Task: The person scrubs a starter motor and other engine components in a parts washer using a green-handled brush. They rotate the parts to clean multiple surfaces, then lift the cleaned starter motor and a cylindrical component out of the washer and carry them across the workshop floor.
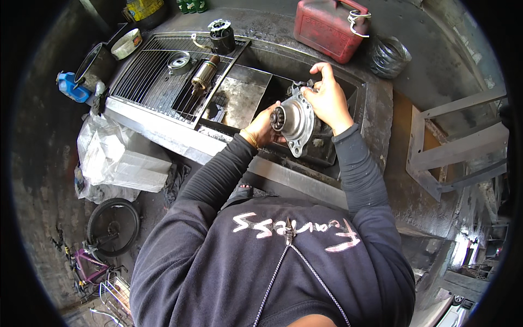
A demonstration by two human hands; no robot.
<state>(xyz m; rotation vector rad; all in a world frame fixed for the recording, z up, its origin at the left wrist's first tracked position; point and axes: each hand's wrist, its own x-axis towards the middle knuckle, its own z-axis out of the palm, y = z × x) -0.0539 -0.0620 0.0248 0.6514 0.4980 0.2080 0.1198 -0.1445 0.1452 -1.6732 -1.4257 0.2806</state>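
Over the open metal basin of the workbench I hold a silver starter motor housing (295, 121), its toothed pinion gear facing left toward me. My left hand (262, 126) wraps round its left side, some of the fingers hidden beneath. At the upper right, my right hand (330, 102) grips the flange with the thumb against it, the index finger raised and bent. On the wire grille (143, 73) to the left lie a copper-wound armature (205, 74) and a round metal end cap (178, 62). A dark cylindrical motor casing (222, 39) stands at the grille's far end.
A red jerrycan (329, 31) and a black plastic-wrapped roll (390, 57) stand behind the basin. Left of the grille are a blue container (73, 87) and a pale bowl (126, 44). A metal frame (452, 144) is at the right; a bicycle wheel (113, 227) lies lower left.
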